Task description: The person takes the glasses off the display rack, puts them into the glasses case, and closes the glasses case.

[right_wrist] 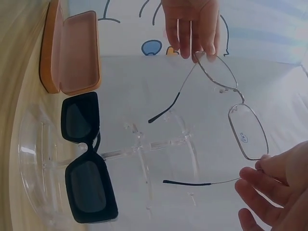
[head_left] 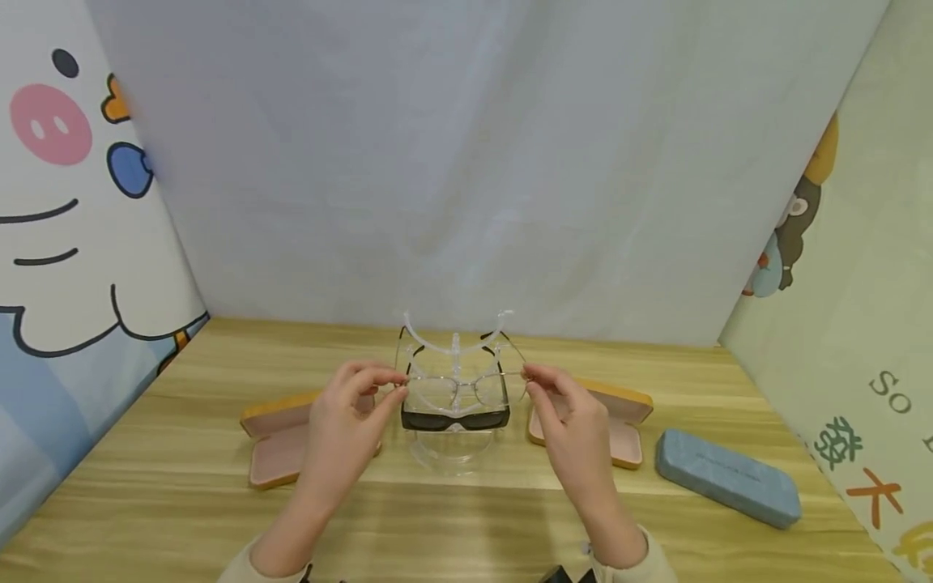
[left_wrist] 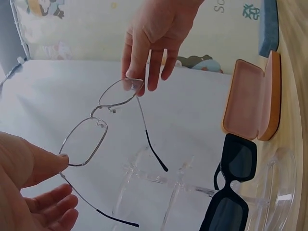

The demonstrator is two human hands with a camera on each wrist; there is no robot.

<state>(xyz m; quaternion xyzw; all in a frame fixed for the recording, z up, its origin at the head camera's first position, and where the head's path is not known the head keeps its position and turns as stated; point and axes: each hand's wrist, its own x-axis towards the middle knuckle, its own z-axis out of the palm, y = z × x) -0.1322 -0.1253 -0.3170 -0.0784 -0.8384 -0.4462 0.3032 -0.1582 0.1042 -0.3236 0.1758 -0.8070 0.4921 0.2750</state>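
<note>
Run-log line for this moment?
left hand, right hand: pinching unfolded wire glasses | clear stand: sunglasses mounted | blue case: closed

A wood-grain bench (head_left: 182, 437) meets a creased, pale grey cloth backdrop (head_left: 466, 178), flanked by a blue-and-white cartoon-printed wall covering (head_left: 66, 324) on the left and a pale green, lettered wall covering (head_left: 867, 291) on the right.

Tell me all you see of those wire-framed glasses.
The glasses have a silvery, metal-looking frame, clear lenses, nose pads and dark-tipped arms. One lens bears a small mark. They are held unfolded in front of the clear stand, arms pointing toward it, pinched at either side by the left hand and right hand.
</note>
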